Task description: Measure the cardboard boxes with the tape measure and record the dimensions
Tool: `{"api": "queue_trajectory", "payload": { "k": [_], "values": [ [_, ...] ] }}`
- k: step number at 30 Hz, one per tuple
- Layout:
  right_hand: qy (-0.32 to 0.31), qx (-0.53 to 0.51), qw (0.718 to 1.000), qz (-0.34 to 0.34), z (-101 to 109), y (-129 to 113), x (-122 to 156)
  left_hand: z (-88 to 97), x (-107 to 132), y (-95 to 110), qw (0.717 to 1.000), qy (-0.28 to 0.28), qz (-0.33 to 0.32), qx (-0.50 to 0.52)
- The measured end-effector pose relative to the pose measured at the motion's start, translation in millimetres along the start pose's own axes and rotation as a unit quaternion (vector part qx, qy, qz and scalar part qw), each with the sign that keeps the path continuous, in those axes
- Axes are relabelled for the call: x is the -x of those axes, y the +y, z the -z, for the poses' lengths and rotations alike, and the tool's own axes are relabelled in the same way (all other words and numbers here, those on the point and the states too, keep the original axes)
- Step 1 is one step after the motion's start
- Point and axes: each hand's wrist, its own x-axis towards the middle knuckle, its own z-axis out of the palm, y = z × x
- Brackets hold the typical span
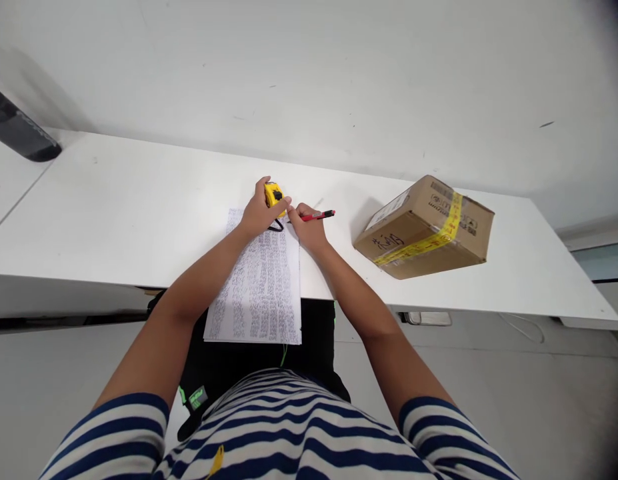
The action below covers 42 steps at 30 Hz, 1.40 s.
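My left hand [261, 212] is closed around a yellow tape measure [274, 193] with a black button and a dark wrist strap. It rests at the top of a sheet of paper [259, 287] covered in dense rows of handwriting. A red pen [316, 216] with a black end sits in the fingers of my right hand [307, 228], its tip pointing left at the sheet's upper right. The two hands nearly touch at the thumbs. Part of the paper's top lies under my left hand and is hidden, while its lower end hangs past the table's front edge.
To the right stands a taped cardboard box [423, 230] on the white table [139, 213]. A pale wall [309, 80] runs along the back edge. A dark cylindrical object [21, 127] is at the far left. Below on the right, a cable [526, 327] lies on the floor.
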Motion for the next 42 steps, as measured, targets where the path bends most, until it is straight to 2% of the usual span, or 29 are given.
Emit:
{"api": "queue_trajectory", "payload": {
  "k": [5, 12, 20, 23, 28, 39, 42],
  "values": [
    [-0.008, 0.012, 1.000, 0.005, -0.9, 2.2, -2.9, 0.2, -2.7, -5.1, 0.999, -0.025, -0.011, -0.020],
    [-0.027, -0.012, 1.000, 0.006, -0.9, 4.7, -2.2, 0.4, -2.4, -4.8, 0.999, -0.032, -0.007, -0.011],
    [-0.010, -0.028, 1.000, 0.009, -2.2, 7.5, -3.0, -0.3, -2.9, -5.2, 0.996, -0.046, -0.011, -0.072],
    [0.016, -0.017, 1.000, 0.017, -2.6, 8.9, -3.3, -0.7, -4.1, -6.9, 0.995, -0.047, -0.017, -0.086],
    [-0.018, -0.026, 0.999, 0.024, -1.4, 9.8, -3.6, -0.6, -4.1, -7.5, 0.994, -0.051, -0.011, -0.096],
    [0.017, 0.000, 0.999, 0.027, -0.6, 6.9, -2.0, -1.4, -8.7, -17.9, 0.994, -0.042, -0.047, -0.093],
    [-0.006, -0.004, 0.999, 0.031, -0.1, 7.6, -2.4, -1.3, -9.9, -21.3, 0.993, -0.045, -0.052, -0.093]
  ]
}}
